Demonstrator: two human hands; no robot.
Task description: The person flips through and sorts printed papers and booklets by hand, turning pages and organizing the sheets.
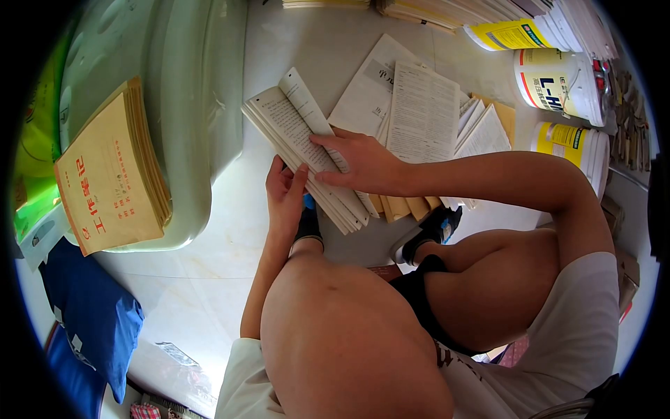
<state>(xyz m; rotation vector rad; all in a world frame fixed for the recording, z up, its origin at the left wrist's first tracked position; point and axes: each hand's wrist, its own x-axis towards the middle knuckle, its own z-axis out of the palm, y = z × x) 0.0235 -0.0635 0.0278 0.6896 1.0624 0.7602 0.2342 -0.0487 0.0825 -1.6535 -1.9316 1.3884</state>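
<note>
A thick booklet of printed pages (279,119) is held at a slant above the floor, its upper leaf curling up along the right side. My left hand (283,188) grips its lower left edge, thumb on top and fingers partly hidden beneath. Across the booklet's lower half lies my right hand (363,164), its fingers and thumb closed over the pages; some fingertips are hidden. Just right of the booklet, loose printed sheets (423,112) and a pale cover page (370,80) lie spread on the floor. Several brown envelopes (401,208) show under my right forearm.
A stack of brown envelopes (115,174) with red print rests on a pale green plastic box (188,140) at left. White and yellow buckets (558,84) stand at right. Paper stacks (447,12) line the far side. A blue bag (91,307) lies lower left.
</note>
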